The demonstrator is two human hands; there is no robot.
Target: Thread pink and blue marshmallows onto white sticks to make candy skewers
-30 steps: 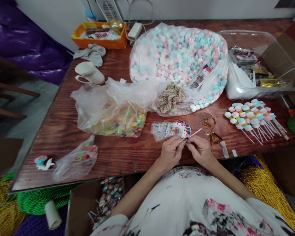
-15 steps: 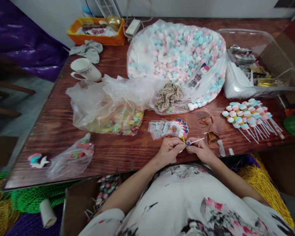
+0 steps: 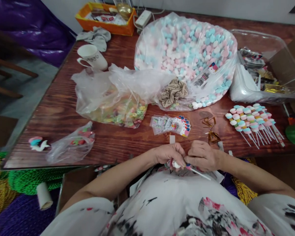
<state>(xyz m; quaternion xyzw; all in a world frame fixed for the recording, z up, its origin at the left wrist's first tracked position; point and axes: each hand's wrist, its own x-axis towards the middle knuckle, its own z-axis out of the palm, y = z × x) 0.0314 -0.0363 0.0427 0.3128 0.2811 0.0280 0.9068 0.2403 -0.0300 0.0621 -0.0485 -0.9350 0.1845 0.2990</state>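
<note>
At the table's front edge, close to my body, a marshmallow pop (image 3: 176,165) in a printed clear wrapper lies between my hands. My left hand (image 3: 169,154) is closed around its candy end. The fingers of my right hand (image 3: 204,156) pinch the wrapper's neck, where the white stick (image 3: 200,173) comes out pointing down and right. Anything small between those fingertips is hidden. Beyond my hands lies a fan of printed clear bags (image 3: 170,125). Gold twist ties (image 3: 213,137) are right of the bags. Several marshmallow pops on sticks (image 3: 252,118) are gathered at the right.
A large bag of pastel marshmallows (image 3: 184,42) fills the back middle, with a bag of gummies (image 3: 127,113) and a scrunchie (image 3: 174,92) in front. A mug (image 3: 93,58) and an orange box (image 3: 105,28) stand back left. A clear tub (image 3: 245,91) is at right.
Both hands have come down toward my body with the pop, off the tabletop to its front edge. The stick now points down and right instead of up and right. The view has shifted slightly.
</note>
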